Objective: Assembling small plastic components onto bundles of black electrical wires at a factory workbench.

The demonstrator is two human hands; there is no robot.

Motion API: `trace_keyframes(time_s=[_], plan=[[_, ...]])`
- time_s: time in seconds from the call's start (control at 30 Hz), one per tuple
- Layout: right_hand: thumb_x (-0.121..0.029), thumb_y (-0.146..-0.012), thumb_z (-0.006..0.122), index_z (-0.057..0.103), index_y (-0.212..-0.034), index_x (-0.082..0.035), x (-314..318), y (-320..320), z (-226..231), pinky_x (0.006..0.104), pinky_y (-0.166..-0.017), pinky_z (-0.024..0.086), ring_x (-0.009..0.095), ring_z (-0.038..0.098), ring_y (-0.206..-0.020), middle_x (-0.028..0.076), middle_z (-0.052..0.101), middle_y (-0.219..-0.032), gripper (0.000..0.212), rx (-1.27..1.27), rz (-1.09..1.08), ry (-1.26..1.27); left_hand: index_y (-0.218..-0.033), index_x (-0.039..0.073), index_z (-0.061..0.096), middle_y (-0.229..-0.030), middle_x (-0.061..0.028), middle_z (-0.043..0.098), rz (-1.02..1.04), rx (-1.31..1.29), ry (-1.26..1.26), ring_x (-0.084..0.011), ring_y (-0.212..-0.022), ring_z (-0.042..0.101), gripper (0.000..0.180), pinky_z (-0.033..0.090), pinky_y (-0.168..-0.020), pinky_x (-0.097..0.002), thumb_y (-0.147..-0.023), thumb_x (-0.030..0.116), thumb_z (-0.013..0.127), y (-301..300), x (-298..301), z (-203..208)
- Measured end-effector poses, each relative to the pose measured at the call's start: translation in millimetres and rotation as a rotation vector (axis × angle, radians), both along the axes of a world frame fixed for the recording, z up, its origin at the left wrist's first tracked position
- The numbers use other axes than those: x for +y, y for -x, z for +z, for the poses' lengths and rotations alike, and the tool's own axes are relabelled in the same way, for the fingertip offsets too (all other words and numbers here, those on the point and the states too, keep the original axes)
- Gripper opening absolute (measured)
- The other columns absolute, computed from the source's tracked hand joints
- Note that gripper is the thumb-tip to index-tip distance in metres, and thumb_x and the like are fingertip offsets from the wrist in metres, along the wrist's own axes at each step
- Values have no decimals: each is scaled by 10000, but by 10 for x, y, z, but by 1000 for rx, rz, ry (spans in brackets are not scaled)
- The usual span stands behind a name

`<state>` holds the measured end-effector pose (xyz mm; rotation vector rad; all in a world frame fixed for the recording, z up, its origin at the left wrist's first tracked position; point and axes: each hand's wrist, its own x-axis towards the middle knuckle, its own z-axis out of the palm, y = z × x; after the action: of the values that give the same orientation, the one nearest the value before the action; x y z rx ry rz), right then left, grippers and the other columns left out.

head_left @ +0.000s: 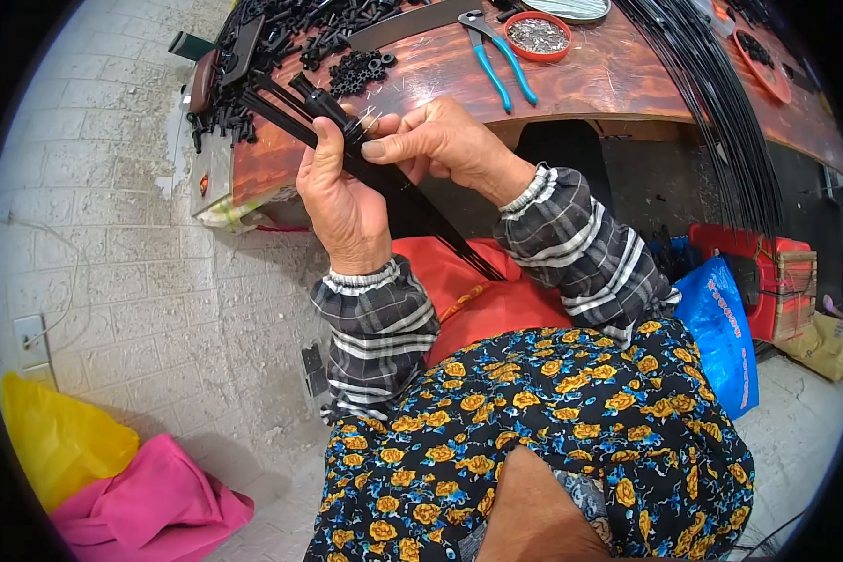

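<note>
Hands meet over the bench (pixel 618 75) edge: left hand (pixel 342 201) is wrapped around a bundle of black rods (pixel 384 183), right hand (pixel 440 140) pinches the same bundle from above. Pliers (pixel 501 61), a red dish (pixel 538 36) and black parts (pixel 356 70) lie on the bench.
</note>
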<state>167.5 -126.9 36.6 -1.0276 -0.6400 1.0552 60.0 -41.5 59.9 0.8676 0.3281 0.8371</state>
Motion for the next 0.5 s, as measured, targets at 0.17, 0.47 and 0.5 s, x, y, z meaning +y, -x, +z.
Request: trace_keyframes(time_s=[0.17,0.47,0.5], plan=[[-274,-678,817,703,-835,13,4,-35,56,166,-391,319,58,546,-465,7,595,-599,346,-22,61,69,-1007,-30,588,-881,-127,655,-53,1,-2,-249,-811,652,312,523,-767,-331,-917,268,603,41,-3,18],[-194,-677,829,621,-684,-27,28,181,130,199,-444,398,52,508,-514,-1,578,-610,267,-326,-188,-92,-1079,-25,561,-935,-142,633,-165,-55,16,-237,-878,619,363,490,-823,-341,-955,315,530,227,120,37],[-194,-677,829,621,-684,-27,43,186,117,199,-444,398,52,508,-514,-1,578,-610,267,-319,-184,-94,-1088,-23,558,-925,-138,628,-193,-72,42,-229,-873,609,366,484,-822,-339,-960,317,520,257,150,19]])
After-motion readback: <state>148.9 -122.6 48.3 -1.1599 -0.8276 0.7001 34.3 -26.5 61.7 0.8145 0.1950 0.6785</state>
